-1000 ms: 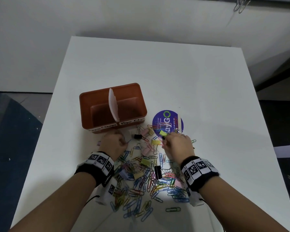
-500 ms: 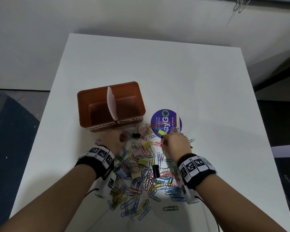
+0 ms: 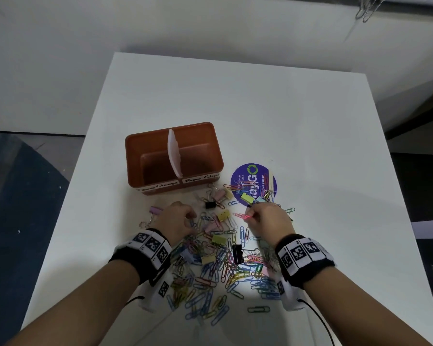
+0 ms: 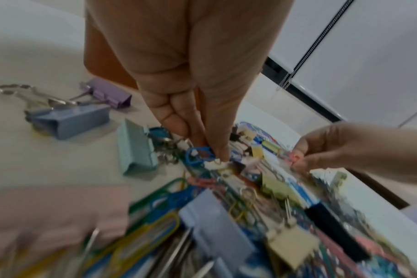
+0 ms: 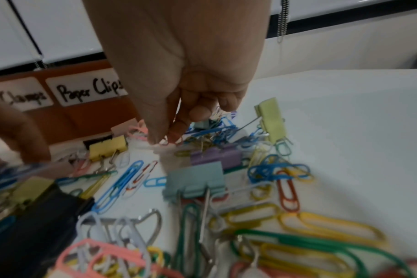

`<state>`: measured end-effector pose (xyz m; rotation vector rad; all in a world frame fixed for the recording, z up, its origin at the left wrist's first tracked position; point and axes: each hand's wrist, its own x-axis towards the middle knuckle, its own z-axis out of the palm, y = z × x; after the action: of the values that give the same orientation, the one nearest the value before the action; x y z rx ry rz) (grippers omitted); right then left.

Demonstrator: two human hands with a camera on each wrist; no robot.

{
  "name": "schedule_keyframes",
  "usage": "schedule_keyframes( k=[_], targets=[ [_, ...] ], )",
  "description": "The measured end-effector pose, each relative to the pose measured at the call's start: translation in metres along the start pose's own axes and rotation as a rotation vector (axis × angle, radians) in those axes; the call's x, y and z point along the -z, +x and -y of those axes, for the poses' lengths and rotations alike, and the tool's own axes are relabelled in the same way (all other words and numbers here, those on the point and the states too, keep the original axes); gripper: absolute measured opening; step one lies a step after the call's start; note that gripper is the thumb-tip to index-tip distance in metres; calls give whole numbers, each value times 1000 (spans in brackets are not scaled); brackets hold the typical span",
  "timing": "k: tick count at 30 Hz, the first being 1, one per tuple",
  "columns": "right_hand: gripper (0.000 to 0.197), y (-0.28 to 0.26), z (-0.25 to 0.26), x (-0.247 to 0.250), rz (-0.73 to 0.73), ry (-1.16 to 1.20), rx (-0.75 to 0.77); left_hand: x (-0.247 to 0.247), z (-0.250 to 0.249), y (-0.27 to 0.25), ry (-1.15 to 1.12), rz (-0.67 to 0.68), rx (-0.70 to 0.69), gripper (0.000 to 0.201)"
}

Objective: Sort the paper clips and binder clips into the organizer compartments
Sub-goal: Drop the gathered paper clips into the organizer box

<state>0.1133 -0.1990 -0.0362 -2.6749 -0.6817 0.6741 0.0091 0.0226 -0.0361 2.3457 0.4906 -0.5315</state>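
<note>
Brown two-compartment organizer (image 3: 158,156), upright, white divider, labelled front; just before it, a scattered heap of coloured paper clips (image 3: 210,275) mixed with pastel and black binder clips (image 3: 237,253) on the tabletop.

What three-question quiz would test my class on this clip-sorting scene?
1. True or false: the orange organizer has three compartments.
2. The right hand pinches: A) a pink paper clip B) a black binder clip C) a sticker.
3. Fill in: the organizer's right label reads "Paper ____".
Key: 1 false, a single white divider makes two; 2 A; 3 Clips.
</note>
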Motion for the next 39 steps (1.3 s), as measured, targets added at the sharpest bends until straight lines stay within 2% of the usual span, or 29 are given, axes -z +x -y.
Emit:
schedule_keyframes(
  k=[3, 6, 8, 10, 15, 24, 29, 33, 39],
  targets=[
    [21, -5, -6, 8, 84, 87, 24, -6, -2, 1, 42, 14, -2, 38],
    [7, -13, -4, 13, 180, 14, 90, -8, -7, 3, 68, -4, -22, 33],
    [26, -16, 0, 10, 190, -67, 108, -10, -10, 5, 89, -23, -33, 29],
    [30, -18, 4, 5, 167, -124, 90, -11, -11, 7, 104, -34, -50, 27],
    [26, -19, 13, -7, 127, -140, 26, -12, -11, 11, 120, -38, -88, 24],
    [20, -8, 20, -11, 216, 8, -59, -12, -11, 13, 192, 14, -75, 7],
    [22, -4, 22, -15, 224, 57, -110, -11, -8, 11, 165, 12, -81, 14],
    [18, 1, 27, -9, 289, 69, -133, -9, -9, 10, 231, 18, -124, 15],
    [15, -8, 36, -12, 204, 138, -91, -3, -8, 1, 14, -86, -149, 11]
  ],
)
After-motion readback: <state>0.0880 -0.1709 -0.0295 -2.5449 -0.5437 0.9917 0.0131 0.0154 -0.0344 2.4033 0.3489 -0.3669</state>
